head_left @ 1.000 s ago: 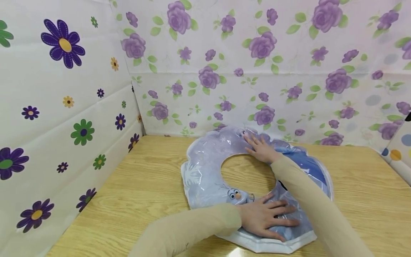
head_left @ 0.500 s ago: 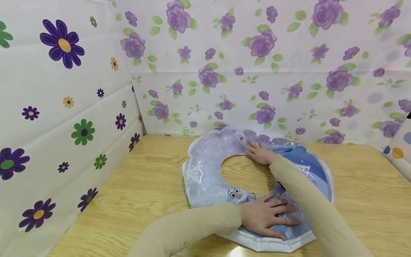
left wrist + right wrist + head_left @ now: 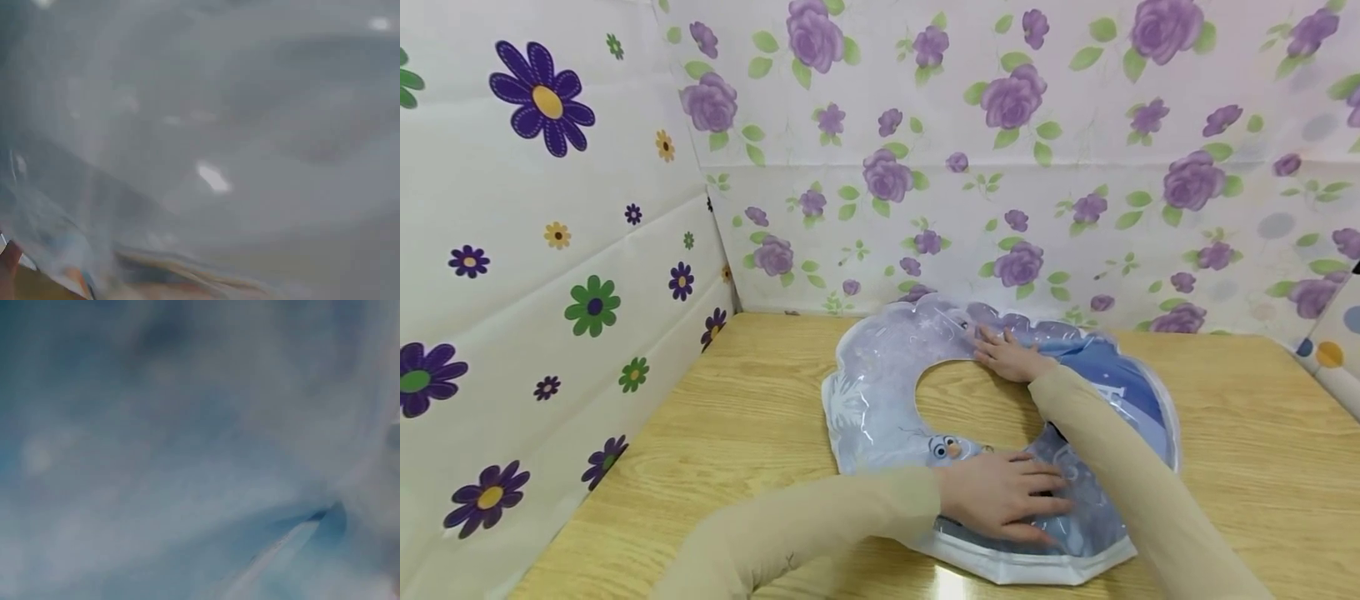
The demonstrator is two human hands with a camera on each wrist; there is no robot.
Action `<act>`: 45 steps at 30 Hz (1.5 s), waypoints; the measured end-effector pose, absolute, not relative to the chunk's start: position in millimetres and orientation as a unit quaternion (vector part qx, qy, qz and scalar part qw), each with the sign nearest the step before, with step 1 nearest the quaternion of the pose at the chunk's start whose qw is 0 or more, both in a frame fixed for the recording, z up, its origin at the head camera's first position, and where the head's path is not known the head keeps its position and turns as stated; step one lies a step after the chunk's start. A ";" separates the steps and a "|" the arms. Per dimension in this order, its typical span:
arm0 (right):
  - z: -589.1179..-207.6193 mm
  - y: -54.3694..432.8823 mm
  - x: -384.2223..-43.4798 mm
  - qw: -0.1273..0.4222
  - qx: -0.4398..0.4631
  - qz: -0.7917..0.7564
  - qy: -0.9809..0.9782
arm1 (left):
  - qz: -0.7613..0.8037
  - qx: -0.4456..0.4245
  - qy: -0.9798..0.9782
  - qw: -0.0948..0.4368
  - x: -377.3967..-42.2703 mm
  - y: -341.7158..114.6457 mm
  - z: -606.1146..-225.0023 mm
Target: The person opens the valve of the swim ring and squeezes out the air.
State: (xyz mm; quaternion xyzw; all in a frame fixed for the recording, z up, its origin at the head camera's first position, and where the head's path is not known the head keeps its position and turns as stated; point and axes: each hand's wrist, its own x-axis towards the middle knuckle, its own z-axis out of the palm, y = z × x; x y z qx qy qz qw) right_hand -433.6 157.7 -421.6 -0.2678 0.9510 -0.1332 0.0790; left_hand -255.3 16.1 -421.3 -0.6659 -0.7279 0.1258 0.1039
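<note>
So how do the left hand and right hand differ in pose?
The left hand is over the near part of the inflatable swim ring; the right hand is over the far part. The left hand's fingers point rightward; the right hand's point leftward and away. Both have beige sleeves.

Looks like an inflatable ring (image 3: pixel 880 375) of glossy plastic, puffed out unevenly, with a puckered, scalloped rim. Lies flat on the table (image 3: pixel 760 400), hole facing up and baring the wood grain inside. Runs from pale lilac-grey on the left to deep blue on the right, with white lettering (image 3: pixel 1111 391) on the blue. Carries a pale snowflake print (image 3: pixel 847 404) near the left rim and a cartoon snowman face (image 3: pixel 946 448) just beside the hole. Lies under the left hand (image 3: pixel 1003 496) at the near part, under the right hand (image 3: pixel 1011 358) at the far inner edge.
</note>
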 end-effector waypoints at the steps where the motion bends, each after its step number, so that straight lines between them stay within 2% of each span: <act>1: -421.9 157.4 -433.5 0.079 -0.267 -0.131 0.951 | 0.127 -0.660 -0.734 0.094 -256.0 10.9 -418.8; 5: -423.2 156.8 -432.3 0.084 -0.263 -0.128 0.953 | 0.129 -0.630 -0.763 0.066 -260.6 -17.6 -409.8; 14: -418.3 152.6 -430.5 0.086 -0.261 -0.118 0.954 | 0.121 -0.589 -0.795 0.081 -278.6 -69.1 -414.6; 32: -421.4 142.0 -427.7 0.079 -0.235 -0.081 0.965 | 0.123 -0.578 -0.804 0.061 -286.5 -69.2 -447.2; 45: -422.8 138.3 -426.5 0.081 -0.234 -0.054 0.967 | 0.087 -0.579 -0.809 0.050 -290.9 -66.9 -452.0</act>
